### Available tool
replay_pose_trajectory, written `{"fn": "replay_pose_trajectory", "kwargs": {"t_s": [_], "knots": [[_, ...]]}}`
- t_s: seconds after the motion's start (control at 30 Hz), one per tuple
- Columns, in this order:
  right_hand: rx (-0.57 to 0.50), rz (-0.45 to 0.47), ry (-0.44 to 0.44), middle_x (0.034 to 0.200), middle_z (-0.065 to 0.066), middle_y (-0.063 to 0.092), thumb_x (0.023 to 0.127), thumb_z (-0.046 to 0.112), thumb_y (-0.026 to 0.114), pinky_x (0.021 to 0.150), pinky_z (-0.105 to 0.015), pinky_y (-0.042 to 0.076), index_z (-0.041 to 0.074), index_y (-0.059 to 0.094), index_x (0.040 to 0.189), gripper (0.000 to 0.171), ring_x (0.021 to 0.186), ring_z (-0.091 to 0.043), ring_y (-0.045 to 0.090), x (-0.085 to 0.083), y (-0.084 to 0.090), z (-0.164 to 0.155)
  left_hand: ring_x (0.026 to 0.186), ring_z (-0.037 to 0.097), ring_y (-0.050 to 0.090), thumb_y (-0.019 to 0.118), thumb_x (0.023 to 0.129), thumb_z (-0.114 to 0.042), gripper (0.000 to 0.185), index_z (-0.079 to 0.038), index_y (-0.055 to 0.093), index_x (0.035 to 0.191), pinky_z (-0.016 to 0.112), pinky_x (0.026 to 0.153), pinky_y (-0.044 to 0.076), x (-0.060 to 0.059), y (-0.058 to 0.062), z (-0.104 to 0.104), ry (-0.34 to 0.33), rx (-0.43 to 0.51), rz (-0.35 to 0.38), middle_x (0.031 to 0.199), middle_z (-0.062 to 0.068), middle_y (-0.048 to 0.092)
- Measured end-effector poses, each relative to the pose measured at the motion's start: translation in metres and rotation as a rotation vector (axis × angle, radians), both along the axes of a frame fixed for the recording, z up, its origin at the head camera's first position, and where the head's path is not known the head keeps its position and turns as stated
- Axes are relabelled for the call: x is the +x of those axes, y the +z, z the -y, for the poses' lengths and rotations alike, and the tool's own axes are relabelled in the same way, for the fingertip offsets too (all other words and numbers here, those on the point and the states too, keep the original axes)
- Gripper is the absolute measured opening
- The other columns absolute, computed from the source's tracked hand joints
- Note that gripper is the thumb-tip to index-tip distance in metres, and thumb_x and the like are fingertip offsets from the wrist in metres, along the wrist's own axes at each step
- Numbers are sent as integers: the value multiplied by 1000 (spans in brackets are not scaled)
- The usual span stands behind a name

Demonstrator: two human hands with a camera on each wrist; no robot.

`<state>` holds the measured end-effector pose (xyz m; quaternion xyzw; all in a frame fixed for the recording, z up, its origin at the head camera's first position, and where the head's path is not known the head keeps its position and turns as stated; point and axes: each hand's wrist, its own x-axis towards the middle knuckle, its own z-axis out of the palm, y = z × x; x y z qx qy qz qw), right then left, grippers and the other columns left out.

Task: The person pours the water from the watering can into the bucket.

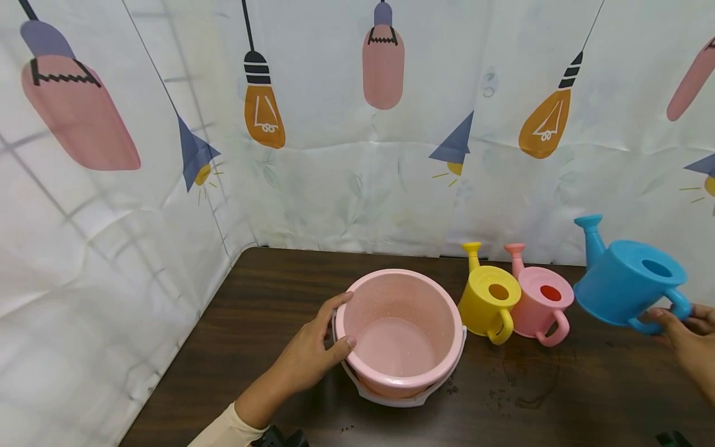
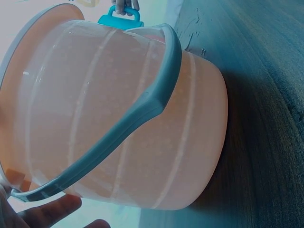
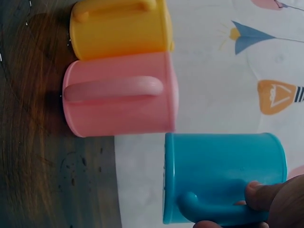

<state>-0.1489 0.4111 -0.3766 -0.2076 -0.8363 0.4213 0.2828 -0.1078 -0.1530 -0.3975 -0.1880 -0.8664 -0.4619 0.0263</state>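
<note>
Blue watering can point(image 1: 625, 282): lifted clear of the table at the far right, tilted with its spout up and to the left; its body is just right of the pink watering can, not touching it.
Right hand point(image 1: 689, 338): fingers curled round the blue can's handle at the right edge of the head view; the right wrist view shows a thumb and fingertip pinching that handle point(image 3: 223, 211).
Pink bucket point(image 1: 399, 332): stands upright on the table, near the middle, open side up; a light grey handle point(image 2: 142, 109) lies folded down along its side.
Left hand point(image 1: 310, 351): rests on the bucket's left rim, thumb hooked over the edge into the opening, the other fingers wrapped round the outer wall.
Yellow watering can point(image 1: 488, 301): stands on the table just right of the bucket, spout pointing far, handle toward the near side.
Pink watering can point(image 1: 540, 304): stands right of the yellow one and touches it, turned the same way.
Table point(image 1: 268, 298): dark wood, with small wet spots and specks near the bucket's right side.
Curtain point(image 1: 335, 124): white sheet printed with lamps and bulbs, hanging behind and to the left of the table.
</note>
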Motion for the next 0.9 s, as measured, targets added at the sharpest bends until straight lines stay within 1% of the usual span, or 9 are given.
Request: {"fn": "replay_pose_trajectory", "kwargs": {"t_s": [0.07,0.1,0.17,0.2,0.23,0.53,0.7,0.77,0.9], "knots": [[0,27,11,89,-6,62,104,8,54,52,-2,38,-11,45,108,22,60,22,37,-1,-2,0,111,18,66,64,97,-35,69,-38,30,157,44,92,51,0,0,0,-2,1,2,140,10,58],[6,44,17,95,-17,62,105,8,53,52,-3,37,-14,43,111,25,60,21,36,-2,-3,0,111,18,65,64,97,-34,69,-38,30,157,44,92,51,0,1,0,-3,2,4,140,9,58],[6,65,37,111,-38,55,106,7,50,51,-3,38,-19,39,119,31,60,21,35,-2,-5,0,112,17,65,64,97,-32,70,-38,30,157,45,92,51,0,1,0,-4,3,6,139,9,58],[0,75,46,113,-40,54,106,8,49,51,-4,38,-19,38,121,34,60,21,35,-2,-6,0,112,17,65,65,97,-31,70,-38,30,157,45,93,51,0,1,0,-4,3,6,139,9,59],[10,82,62,122,-47,47,106,9,48,50,-5,38,-21,35,125,38,59,21,34,-2,-7,0,111,17,65,65,97,-31,70,-38,30,157,45,92,51,0,1,0,-4,3,6,138,9,59],[62,120,145,120,-57,44,107,13,51,46,-11,41,-26,35,129,47,51,22,39,1,-15,-1,110,20,66,63,97,-33,70,-38,30,158,43,89,52,1,1,-1,-15,14,8,140,10,58],[89,182,135,121,-54,47,107,16,52,45,-17,44,-24,38,127,47,52,15,42,2,-18,-1,111,21,66,64,97,-31,70,-37,31,158,44,90,52,1,1,-1,-5,4,-6,140,10,58],[90,213,119,124,-53,47,107,17,52,46,-19,44,-23,38,130,49,54,12,42,2,-19,-1,111,21,66,64,96,-31,70,-37,31,157,44,90,52,1,1,-1,-2,2,-6,140,10,58],[71,256,111,126,-52,47,107,20,53,47,-23,47,-22,37,136,54,53,1,52,1,-22,-1,111,22,66,64,96,-31,70,-39,31,157,45,90,52,1,1,-1,4,-2,-2,142,10,57]]}}
